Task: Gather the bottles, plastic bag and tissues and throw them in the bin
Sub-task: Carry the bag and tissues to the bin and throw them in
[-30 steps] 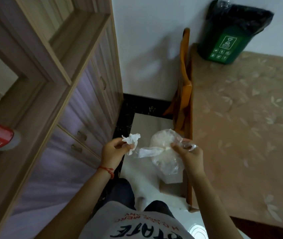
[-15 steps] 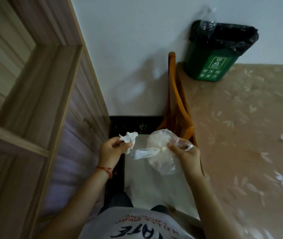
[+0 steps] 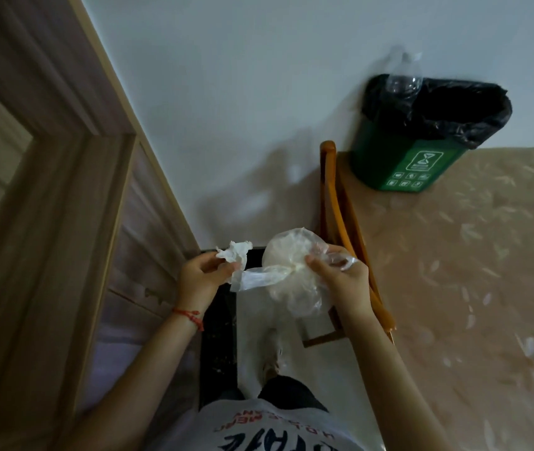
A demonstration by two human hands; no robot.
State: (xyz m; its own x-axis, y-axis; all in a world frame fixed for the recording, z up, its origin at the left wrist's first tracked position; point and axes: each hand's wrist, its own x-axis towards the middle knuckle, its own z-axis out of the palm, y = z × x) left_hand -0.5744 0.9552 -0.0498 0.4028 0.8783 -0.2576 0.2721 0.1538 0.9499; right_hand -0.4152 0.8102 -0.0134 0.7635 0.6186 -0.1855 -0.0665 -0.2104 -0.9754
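Looking down from the head camera, the left hand pinches a crumpled white tissue between curled fingers and thumb. Just beside it, the right hand grips the gathered neck of a clear plastic bag, fingers curled round it; a loose strip of the bag stretches across to the left hand. Both are held above the floor. Well apart, on the patterned table against the wall, stands the green bin with its black liner, a clear bottle poking from its rim. An orange chair stands beside the table.
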